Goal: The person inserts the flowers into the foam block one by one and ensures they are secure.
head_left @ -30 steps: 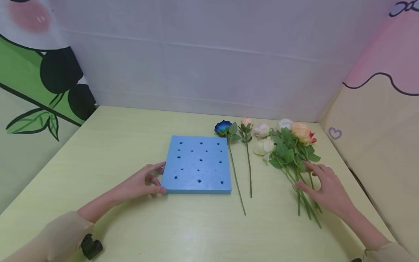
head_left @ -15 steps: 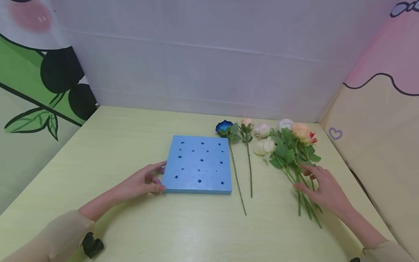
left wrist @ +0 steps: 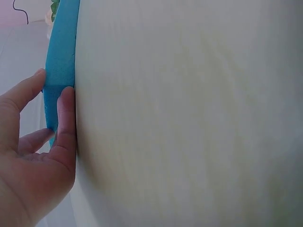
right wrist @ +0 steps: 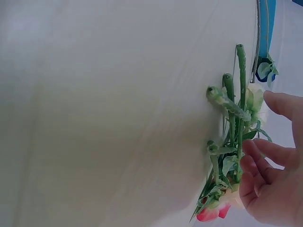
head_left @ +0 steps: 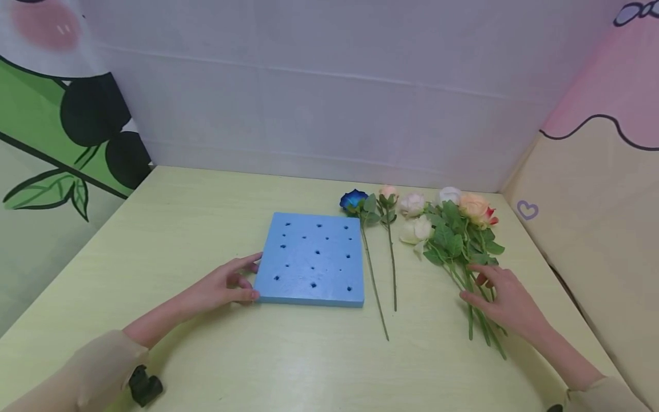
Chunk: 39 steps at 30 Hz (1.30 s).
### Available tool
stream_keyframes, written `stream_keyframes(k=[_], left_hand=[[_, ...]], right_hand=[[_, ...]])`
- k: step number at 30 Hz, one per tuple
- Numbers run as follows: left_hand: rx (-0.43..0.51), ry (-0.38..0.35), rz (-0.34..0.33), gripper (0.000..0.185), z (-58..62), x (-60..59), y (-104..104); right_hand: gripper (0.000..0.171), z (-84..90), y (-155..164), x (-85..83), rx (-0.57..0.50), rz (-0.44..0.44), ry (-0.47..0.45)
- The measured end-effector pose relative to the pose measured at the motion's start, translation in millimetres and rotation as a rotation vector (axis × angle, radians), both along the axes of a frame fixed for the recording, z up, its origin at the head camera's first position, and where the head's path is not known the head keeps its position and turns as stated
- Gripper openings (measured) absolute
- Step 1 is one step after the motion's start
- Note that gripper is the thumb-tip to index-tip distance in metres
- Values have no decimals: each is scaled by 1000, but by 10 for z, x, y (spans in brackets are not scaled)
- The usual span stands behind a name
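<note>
A blue foam board [head_left: 298, 257] dotted with holes lies flat on the table. At its left edge, my left hand [head_left: 226, 288] rests its thumb near the front corner and a fingertip farther back; the left wrist view shows these fingertips [left wrist: 67, 97] against the board's side. Over the stems of a bunch of artificial roses [head_left: 453, 234], my right hand [head_left: 507, 300] hovers with thumb and fingers apart and loosely bent. The right wrist view shows the cut stem ends [right wrist: 229, 101] beside this hand, not gripped. Whether a fingertip touches a stem is unclear.
A blue rose [head_left: 353, 199] and a pale pink rose [head_left: 388, 194] lie singly between the board and the bunch, stems toward me. A pale cloth wall [head_left: 329, 114] closes off the table's back. A printed panel [head_left: 592, 200] stands along the right side.
My right hand has drawn slightly toward me and to the left along the stems, from the leaves downward. The left hand stays at the board's edge, and the flowers lie as before.
</note>
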<state>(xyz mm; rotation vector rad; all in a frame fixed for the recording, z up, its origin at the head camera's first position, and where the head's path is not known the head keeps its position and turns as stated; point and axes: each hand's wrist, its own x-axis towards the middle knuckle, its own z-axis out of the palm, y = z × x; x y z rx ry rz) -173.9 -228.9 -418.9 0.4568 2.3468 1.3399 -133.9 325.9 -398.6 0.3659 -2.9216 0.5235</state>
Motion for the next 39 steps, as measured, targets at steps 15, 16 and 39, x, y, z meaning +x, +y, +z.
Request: stream_keyframes(k=[15, 16, 39], left_hand=[[-1, 12, -1, 85, 25, 38, 2], [-1, 11, 0, 85, 32, 42, 5], [1, 3, 10, 84, 95, 90, 54]], right_hand=[[50, -30, 3, -18, -8, 23, -37], [49, -30, 1, -21, -10, 27, -46], [36, -14, -6, -21, -63, 44, -178]])
